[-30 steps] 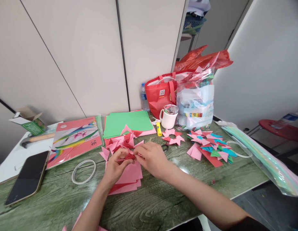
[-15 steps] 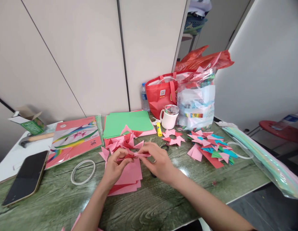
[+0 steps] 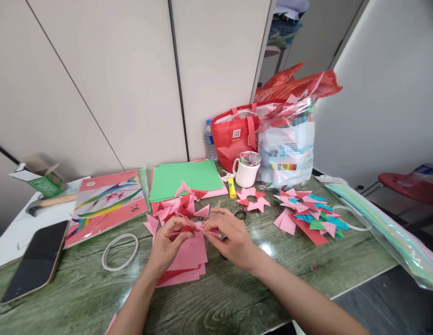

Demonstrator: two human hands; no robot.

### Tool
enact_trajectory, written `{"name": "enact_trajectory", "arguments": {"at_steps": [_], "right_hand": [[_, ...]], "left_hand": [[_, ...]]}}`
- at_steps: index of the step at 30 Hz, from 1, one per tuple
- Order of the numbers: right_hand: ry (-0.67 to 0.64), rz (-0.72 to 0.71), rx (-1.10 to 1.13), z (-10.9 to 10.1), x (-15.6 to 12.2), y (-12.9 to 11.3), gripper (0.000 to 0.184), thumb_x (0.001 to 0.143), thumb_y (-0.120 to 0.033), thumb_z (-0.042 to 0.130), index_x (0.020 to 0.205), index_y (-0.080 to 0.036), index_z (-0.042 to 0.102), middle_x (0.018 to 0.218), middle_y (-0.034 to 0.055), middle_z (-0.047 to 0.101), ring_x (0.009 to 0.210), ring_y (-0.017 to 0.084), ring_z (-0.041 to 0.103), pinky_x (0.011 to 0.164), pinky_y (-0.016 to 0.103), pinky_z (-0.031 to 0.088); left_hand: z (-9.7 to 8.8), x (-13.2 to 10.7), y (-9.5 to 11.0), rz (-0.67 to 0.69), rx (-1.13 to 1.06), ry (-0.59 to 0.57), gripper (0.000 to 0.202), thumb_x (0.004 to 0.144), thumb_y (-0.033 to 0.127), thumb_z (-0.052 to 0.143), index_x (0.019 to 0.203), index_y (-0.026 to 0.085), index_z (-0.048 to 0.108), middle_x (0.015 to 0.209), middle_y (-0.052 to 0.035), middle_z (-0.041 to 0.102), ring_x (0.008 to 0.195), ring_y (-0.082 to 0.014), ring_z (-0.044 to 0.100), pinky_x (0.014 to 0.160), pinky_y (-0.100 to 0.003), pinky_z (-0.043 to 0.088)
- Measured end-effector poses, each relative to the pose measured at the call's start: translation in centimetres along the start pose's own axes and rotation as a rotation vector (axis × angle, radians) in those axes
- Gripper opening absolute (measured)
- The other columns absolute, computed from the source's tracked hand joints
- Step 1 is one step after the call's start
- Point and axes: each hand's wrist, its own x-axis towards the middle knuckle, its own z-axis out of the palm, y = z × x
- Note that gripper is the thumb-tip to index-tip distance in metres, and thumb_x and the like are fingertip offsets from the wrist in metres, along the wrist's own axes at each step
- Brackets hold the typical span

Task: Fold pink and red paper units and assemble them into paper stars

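Between my two hands is folded pink and red paper (image 3: 199,227), held above the table. My left hand (image 3: 168,245) pinches its left side, thumb and fingers closed on a red part. My right hand (image 3: 231,237) grips the right side between thumb and fingers. My fingers cover much of the folds. Below lies a stack of pink paper sheets (image 3: 187,260). Just behind my hands is a pile of folded pink and red pieces (image 3: 181,202). A pink and red paper ring (image 3: 252,200) rests farther right.
Several star-shaped pink, blue and green papers (image 3: 309,209) lie on the right. A glue stick (image 3: 232,188) stands by a white mug (image 3: 246,170). Green sheets (image 3: 185,179) lie at the back. On the left are a white ring (image 3: 104,258), a phone (image 3: 37,263) and a hammer (image 3: 56,200).
Both hands keep hold of the folded paper. My right hand's fingers have shifted slightly, with the index finger lifting a little. The view has moved slightly.
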Motion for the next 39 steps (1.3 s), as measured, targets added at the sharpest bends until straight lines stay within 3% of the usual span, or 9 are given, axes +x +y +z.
{"name": "enact_trajectory", "arguments": {"at_steps": [8, 18, 26, 39], "right_hand": [[0.014, -0.017, -0.005, 0.01, 0.11, -0.25, 0.014, 0.081, -0.007, 0.052, 0.087, -0.020, 0.057, 0.076, 0.0004, 0.068, 0.070, 0.013, 0.062, 0.088, 0.038, 0.047], [-0.023, 0.120, 0.047, -0.27, 0.34, -0.13, 0.009, 0.080, -0.011, 0.054, 0.081, -0.018, 0.059, 0.074, 0.0034, 0.066, 0.077, 0.016, 0.062, 0.074, 0.031, 0.050], [-0.008, 0.198, 0.038, -0.22, 0.29, -0.30, 0.006, 0.081, -0.015, 0.055, 0.081, -0.018, 0.060, 0.074, 0.0035, 0.067, 0.070, 0.015, 0.062, 0.066, 0.027, 0.049], [-0.035, 0.073, 0.021, -0.23, 0.20, -0.08, 0.009, 0.084, -0.015, 0.054, 0.085, -0.017, 0.062, 0.075, 0.0047, 0.070, 0.077, 0.017, 0.065, 0.072, 0.029, 0.053]], "left_hand": [[-0.03, 0.00, 0.25, -0.018, 0.031, -0.007, 0.010, 0.073, 0.023, 0.064, 0.080, 0.018, 0.058, 0.085, -0.0045, 0.068, 0.071, -0.0165, 0.066, 0.067, -0.029, 0.053], [-0.08, 0.01, 0.26, -0.028, 0.066, 0.004, 0.012, 0.072, 0.026, 0.064, 0.078, 0.018, 0.058, 0.084, -0.0047, 0.068, 0.070, -0.0168, 0.065, 0.067, -0.030, 0.052], [0.00, 0.06, 0.21, -0.022, 0.064, -0.001, 0.011, 0.072, 0.025, 0.065, 0.078, 0.018, 0.058, 0.084, -0.0039, 0.067, 0.074, -0.0169, 0.065, 0.067, -0.028, 0.052], [0.02, 0.00, 0.41, -0.048, 0.090, 0.001, 0.012, 0.072, 0.027, 0.064, 0.076, 0.018, 0.058, 0.076, -0.0028, 0.066, 0.068, -0.0163, 0.064, 0.065, -0.028, 0.050]]}}
